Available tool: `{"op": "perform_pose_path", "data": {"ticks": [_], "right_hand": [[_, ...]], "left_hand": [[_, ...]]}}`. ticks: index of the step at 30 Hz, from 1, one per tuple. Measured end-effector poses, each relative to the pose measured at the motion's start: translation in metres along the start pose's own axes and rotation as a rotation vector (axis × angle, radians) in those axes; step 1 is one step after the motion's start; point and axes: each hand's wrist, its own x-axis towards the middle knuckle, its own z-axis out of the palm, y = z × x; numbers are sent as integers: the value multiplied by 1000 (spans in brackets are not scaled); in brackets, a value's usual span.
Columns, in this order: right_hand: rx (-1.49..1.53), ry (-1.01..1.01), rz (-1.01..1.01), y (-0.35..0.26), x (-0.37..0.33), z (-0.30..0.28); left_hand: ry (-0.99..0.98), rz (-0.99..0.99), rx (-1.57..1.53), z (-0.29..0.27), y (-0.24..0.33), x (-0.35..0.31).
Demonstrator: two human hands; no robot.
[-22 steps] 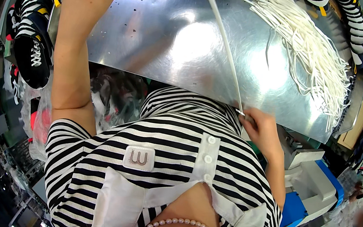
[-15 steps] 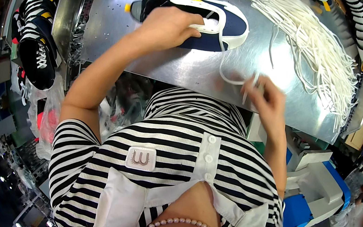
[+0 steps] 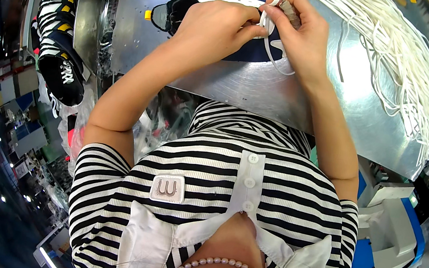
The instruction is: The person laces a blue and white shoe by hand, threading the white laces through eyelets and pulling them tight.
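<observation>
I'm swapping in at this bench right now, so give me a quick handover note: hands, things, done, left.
Left hand: pressing down on the dark blue shoe on the metal table.
Right hand: pinching a white lace at the shoe's top.
Loose white laces are piled to the right; more shoes sit to the left.
Done: one lace partly on the shoe.
Left: lacing looks unfinished.

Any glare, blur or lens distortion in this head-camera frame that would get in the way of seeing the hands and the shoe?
Head view: overhead light glares off the metal table, brightest near its top edge; the fisheye bends the table's edges and blackens the corners; the left hand, right hand and dark shoe are sharp and evenly lit; the white lace and the pile of laces look slightly washed out; the chin at the bottom is blurred.
</observation>
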Motion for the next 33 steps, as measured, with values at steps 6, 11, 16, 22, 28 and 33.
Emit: {"op": "perform_pose_path", "data": {"ticks": [6,11,16,22,28,33], "right_hand": [[-184,61,-138,-1,-5,-5],[-258,-112,69,-13,-40,-20],[-273,-141,98,-15,-49,-20],[-388,-174,48,-18,-44,-21],[-361,-175,55,-18,-44,-22],[-577,-229,16,-22,-41,-22]], "left_hand": [[-40,-40,-135,9,-10,9],[-96,-32,-200,6,-16,13],[-99,-53,-227,7,-16,12],[-107,-19,-200,8,-18,13],[-106,0,-194,8,-19,14],[-100,63,-290,12,-19,4]]}}
